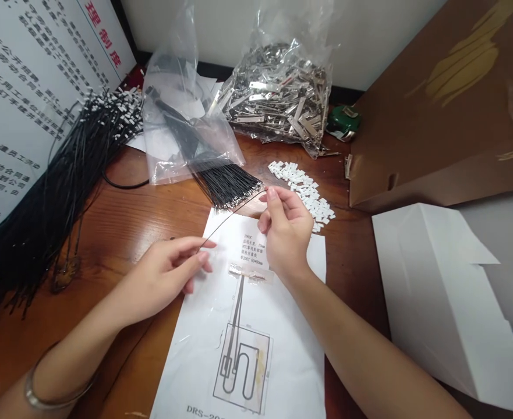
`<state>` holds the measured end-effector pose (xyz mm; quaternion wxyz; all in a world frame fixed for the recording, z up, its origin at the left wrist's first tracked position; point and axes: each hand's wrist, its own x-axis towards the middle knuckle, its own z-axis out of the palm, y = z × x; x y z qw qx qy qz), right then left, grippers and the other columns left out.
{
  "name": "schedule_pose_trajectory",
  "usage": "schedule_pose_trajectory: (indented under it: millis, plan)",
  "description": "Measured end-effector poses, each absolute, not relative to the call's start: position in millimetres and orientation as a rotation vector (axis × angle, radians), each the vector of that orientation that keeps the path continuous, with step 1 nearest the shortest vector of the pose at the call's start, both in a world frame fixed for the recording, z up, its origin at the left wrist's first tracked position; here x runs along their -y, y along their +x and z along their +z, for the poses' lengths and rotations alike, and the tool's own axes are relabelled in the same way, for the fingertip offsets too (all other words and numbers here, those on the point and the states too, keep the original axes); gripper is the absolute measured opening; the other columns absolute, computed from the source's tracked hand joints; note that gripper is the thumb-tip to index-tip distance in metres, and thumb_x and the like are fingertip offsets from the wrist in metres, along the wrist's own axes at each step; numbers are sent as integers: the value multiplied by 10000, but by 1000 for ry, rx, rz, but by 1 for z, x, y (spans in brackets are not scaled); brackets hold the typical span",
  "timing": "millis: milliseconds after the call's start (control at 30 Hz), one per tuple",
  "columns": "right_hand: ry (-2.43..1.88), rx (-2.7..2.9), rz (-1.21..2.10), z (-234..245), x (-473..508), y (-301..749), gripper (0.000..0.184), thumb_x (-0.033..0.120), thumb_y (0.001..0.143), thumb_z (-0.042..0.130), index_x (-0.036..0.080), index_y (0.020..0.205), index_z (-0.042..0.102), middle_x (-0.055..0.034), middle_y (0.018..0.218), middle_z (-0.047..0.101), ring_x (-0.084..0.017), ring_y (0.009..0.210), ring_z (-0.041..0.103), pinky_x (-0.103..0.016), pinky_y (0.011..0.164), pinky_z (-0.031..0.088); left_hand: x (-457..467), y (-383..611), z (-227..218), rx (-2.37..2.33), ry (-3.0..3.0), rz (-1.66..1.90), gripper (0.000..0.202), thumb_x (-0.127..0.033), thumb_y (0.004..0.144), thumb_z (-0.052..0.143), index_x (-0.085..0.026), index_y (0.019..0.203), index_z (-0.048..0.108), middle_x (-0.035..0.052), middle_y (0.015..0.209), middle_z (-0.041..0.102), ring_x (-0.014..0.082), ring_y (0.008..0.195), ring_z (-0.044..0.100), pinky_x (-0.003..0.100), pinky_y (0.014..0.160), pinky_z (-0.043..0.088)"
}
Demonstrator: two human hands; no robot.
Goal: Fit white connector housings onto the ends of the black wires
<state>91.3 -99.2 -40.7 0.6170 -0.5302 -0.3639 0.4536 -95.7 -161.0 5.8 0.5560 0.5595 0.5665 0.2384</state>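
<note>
A thin black wire point(234, 212) stretches between my two hands over a printed sheet point(256, 326). My right hand point(285, 230) pinches its upper end near the cut ends of a black wire bundle point(225, 183). Lower left, my left hand point(169, 276) pinches the wire's other end, with its fingers pressed together. A sample part point(250, 273) lies taped on the sheet between my hands. Just right of my right hand lies a scatter of small white plastic connectors point(304, 186).
A clear bag of metal clips point(282, 96) stands at the back. Finished black wires with white tags point(64, 169) pile at the left beside a printed poster point(20, 81). A brown paper bag point(448, 116) and a white box point(439, 291) stand at the right.
</note>
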Motion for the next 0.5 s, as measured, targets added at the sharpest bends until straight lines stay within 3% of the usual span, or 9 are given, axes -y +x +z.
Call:
schedule_pose_trajectory:
  millis: [200,333,400,500]
  plan:
    - [-1192,938,1075,-38,102,90,225,323,847,640,235,1044,578,27,760,596,-57,453,409,-237,431,361,164,-146,19,-1672,1499,692,285,-456,861,643,-251,1021,759,8,731,706,88,449,484,195,374,375]
    - [-1160,1149,1150,-37,106,89,92,302,844,623,212,860,611,51,566,511,-92,491,441,-249,466,349,129,-169,33,-2193,1421,1010,197,-386,837,689,-267,976,762,-75,736,706,46,495,430,163,428,336]
    - [-1156,1216,1162,-38,107,89,125,313,839,619,203,780,619,54,531,479,-94,488,427,-255,466,333,108,-183,36,-2233,1370,1215,251,-386,890,610,-250,1060,736,-102,805,714,24,503,391,164,430,283]
    - [-1171,1233,1154,-39,107,89,126,313,838,617,202,780,628,62,522,461,-93,490,414,-258,479,334,84,-209,35,-2309,1272,1422,229,-324,908,572,-202,1041,712,-104,756,695,8,472,378,207,441,253]
